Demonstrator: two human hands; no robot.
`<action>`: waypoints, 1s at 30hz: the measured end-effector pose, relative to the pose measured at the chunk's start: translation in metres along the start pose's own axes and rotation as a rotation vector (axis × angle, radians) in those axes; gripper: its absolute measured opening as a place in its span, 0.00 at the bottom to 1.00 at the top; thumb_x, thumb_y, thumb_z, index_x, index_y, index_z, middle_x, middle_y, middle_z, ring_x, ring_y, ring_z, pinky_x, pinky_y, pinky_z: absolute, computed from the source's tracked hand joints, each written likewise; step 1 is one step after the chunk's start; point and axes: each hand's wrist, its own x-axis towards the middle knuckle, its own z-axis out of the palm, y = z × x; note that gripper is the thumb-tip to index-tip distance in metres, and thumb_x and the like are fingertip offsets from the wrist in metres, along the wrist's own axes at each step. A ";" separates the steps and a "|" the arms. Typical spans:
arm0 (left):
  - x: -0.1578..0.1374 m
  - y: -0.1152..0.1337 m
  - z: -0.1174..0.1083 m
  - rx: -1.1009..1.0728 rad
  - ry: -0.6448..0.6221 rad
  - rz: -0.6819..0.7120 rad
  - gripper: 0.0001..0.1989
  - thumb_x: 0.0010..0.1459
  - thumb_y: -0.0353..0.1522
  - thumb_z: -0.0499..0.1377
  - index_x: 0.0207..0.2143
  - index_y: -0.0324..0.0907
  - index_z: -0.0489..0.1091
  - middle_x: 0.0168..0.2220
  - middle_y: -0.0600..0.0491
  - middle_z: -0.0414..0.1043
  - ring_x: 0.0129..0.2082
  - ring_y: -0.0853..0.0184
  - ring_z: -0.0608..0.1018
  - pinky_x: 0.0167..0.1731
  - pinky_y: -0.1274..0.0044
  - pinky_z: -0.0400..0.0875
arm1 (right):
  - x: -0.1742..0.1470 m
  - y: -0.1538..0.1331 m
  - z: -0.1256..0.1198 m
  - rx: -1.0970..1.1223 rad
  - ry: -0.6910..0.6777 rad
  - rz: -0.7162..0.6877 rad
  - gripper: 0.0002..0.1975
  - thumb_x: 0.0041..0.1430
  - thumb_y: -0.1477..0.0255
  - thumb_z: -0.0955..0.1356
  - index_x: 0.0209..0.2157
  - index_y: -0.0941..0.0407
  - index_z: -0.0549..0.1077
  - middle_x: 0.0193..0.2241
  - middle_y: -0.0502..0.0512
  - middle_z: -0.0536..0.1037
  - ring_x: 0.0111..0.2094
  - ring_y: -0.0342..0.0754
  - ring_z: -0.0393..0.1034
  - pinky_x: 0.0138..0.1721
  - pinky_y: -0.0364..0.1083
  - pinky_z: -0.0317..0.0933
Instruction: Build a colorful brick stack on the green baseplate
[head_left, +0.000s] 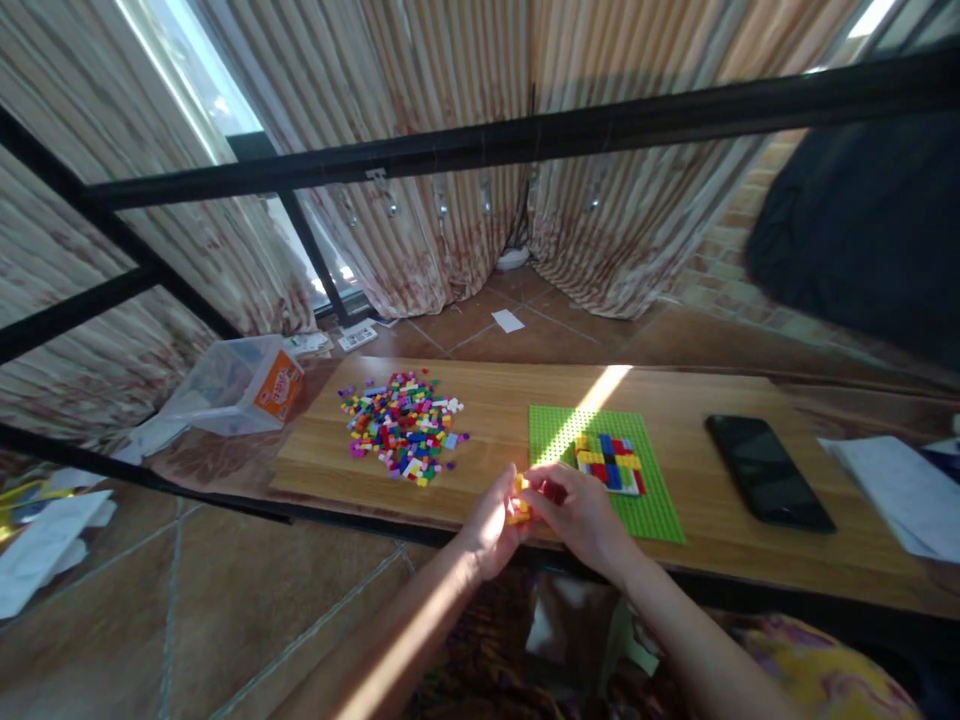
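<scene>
The left hand [489, 525] and right hand [583, 512] both have their grip closed on small yellow bricks [520, 505], by the near edge of the surface [487, 400], left of the green baseplate [652, 515]. Doing this well likely calls for a steady left grip and a straight, even press from the right (how fully the pieces are seated cannot be told).

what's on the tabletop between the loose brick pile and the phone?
Head view: the green baseplate, with a multicoloured brick build on it, lies between the brick pile and the phone.
</scene>
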 end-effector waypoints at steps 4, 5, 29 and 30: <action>0.001 0.011 -0.005 0.109 0.131 0.056 0.12 0.60 0.36 0.56 0.31 0.36 0.72 0.28 0.52 0.70 0.23 0.76 0.71 0.22 0.84 0.65 | 0.000 0.000 0.000 -0.042 0.009 -0.077 0.07 0.59 0.67 0.66 0.34 0.54 0.75 0.29 0.51 0.77 0.25 0.42 0.67 0.27 0.42 0.61; 0.002 0.016 -0.008 0.191 0.157 0.108 0.12 0.59 0.36 0.57 0.31 0.36 0.72 0.27 0.52 0.70 0.23 0.76 0.71 0.21 0.84 0.64 | 0.000 0.002 -0.003 -0.055 0.019 -0.081 0.07 0.60 0.68 0.65 0.33 0.54 0.74 0.29 0.51 0.76 0.25 0.42 0.67 0.27 0.42 0.61; 0.028 0.033 -0.046 1.837 0.299 1.174 0.10 0.61 0.34 0.54 0.44 0.41 0.67 0.45 0.47 0.69 0.47 0.59 0.69 0.50 0.66 0.65 | -0.009 0.031 -0.023 -0.318 -0.027 -0.114 0.11 0.62 0.67 0.62 0.33 0.53 0.75 0.33 0.53 0.79 0.33 0.48 0.73 0.35 0.46 0.64; 0.025 0.035 -0.049 1.827 0.304 1.194 0.11 0.62 0.33 0.53 0.45 0.41 0.67 0.46 0.47 0.68 0.48 0.60 0.69 0.50 0.66 0.64 | -0.010 0.032 -0.024 -0.318 -0.028 -0.109 0.11 0.62 0.67 0.62 0.33 0.53 0.75 0.33 0.53 0.79 0.34 0.49 0.73 0.35 0.46 0.64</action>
